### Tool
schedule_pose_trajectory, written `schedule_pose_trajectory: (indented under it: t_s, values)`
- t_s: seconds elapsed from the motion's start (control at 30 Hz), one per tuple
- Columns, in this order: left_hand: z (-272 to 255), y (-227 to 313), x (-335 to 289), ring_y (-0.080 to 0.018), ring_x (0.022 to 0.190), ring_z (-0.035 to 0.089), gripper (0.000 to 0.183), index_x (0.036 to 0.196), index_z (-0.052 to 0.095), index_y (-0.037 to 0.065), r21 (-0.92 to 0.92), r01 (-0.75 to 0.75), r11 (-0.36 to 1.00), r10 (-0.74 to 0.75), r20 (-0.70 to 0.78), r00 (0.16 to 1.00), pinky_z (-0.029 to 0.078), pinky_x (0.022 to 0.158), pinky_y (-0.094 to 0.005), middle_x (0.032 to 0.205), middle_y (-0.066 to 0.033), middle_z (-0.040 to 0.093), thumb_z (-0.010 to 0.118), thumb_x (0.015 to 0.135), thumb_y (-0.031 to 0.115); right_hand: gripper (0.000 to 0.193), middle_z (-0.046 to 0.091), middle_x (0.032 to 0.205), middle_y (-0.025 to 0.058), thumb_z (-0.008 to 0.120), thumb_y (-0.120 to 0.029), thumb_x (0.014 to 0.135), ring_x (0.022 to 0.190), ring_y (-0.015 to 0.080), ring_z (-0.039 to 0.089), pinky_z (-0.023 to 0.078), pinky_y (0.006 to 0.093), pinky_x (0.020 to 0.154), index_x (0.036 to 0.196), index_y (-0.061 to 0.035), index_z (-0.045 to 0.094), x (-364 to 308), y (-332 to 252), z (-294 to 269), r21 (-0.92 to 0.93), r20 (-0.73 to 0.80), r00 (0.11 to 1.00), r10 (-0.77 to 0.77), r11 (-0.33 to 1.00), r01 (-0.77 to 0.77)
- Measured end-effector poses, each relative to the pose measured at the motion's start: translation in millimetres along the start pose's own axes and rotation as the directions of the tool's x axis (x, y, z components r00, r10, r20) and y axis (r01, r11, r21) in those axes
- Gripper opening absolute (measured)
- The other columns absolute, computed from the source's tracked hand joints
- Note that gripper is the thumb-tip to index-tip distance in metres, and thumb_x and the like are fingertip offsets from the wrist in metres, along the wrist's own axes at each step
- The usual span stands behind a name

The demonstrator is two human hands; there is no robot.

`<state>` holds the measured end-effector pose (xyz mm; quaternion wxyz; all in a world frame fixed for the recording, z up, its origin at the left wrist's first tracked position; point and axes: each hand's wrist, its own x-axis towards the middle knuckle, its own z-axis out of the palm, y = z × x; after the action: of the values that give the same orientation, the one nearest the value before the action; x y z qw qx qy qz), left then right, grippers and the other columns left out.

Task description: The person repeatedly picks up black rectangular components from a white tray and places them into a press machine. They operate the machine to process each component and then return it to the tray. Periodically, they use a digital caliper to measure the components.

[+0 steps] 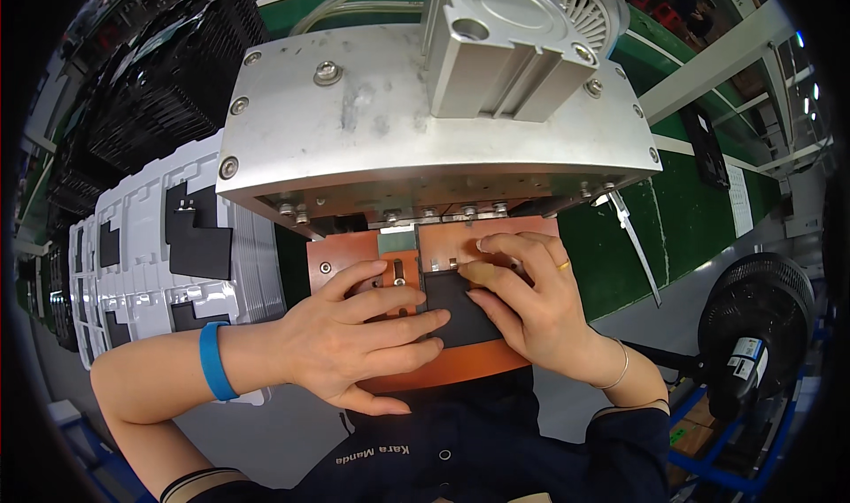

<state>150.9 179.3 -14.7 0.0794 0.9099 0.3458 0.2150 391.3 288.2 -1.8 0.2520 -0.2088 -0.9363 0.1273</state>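
Note:
A flat black piece with small metal tabs at its far edge lies in an orange fixture beneath the silver press. My left hand rests palm down with fingers stretched apart across the fixture's left part. Two of its fingertips touch the left side of the black piece. My right hand is bent over the right side of the piece, its thumb and forefinger closed at the far edge by the tabs. The underside of the black piece is hidden.
The silver press body carries a metal cylinder. At left, a stack of white trays holds black pieces, with black crates behind. A caliper lies on the green bench. A black fan stands at right.

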Motion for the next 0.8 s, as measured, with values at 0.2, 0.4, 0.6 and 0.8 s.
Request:
schedule_pose_trajectory:
  t_s: [0.2,0.4,0.6,0.8]
  values:
    - [1.3,0.7,0.7,-0.0281,0.117,0.052,0.059,0.113,0.069,0.017,0.003,0.001,1.000,-0.001,-0.007,1.000,0.023,0.112,-0.0555,0.133,-0.0039,0.063,0.056,0.084,0.066,0.033,0.059,0.116,0.0071,0.074,-0.006,0.074,0.104,0.0282,0.054,0.044,0.0362,0.087,0.106,-0.0102,0.070,-0.4,-2.9,2.3,-0.111,0.041,0.998,-0.042,0.993,0.046]
    - [0.8,0.5,-0.7,-0.0279,0.117,0.052,0.058,0.113,0.069,0.017,-0.001,0.023,1.000,-0.023,-0.003,1.000,0.023,0.112,-0.0552,0.132,-0.0034,0.063,0.056,0.083,0.066,0.037,0.059,0.118,0.0087,0.076,-0.011,0.076,0.103,0.0282,0.055,0.044,0.0387,0.087,0.112,-0.0079,0.068,0.9,-4.5,1.5,-0.130,-0.028,0.999,0.035,0.991,-0.038]
    - [-3.8,0.9,3.5,-0.0243,0.118,0.054,0.054,0.115,0.066,0.017,-0.023,0.032,0.999,-0.033,-0.027,0.999,0.031,0.108,-0.0513,0.130,-0.0035,0.061,0.061,0.083,0.060,0.044,0.061,0.120,0.0086,0.081,-0.024,0.073,0.108,0.0281,0.056,0.045,0.0390,0.091,0.111,-0.0067,0.067,-24.9,-5.5,-18.5,0.117,0.080,0.996,0.028,0.992,-0.037]
    - [-2.3,2.4,0.9,-0.0325,0.124,0.047,0.066,0.120,0.068,0.018,-0.051,0.160,0.986,-0.161,-0.010,0.987,0.020,0.112,-0.0584,0.138,-0.0085,0.058,0.054,0.082,0.070,0.036,0.065,0.116,0.0084,0.082,-0.022,0.072,0.105,0.0277,0.058,0.048,0.0382,0.088,0.101,-0.0063,0.070,-12.0,7.7,-12.5,0.154,0.099,0.995,0.006,0.988,-0.021]
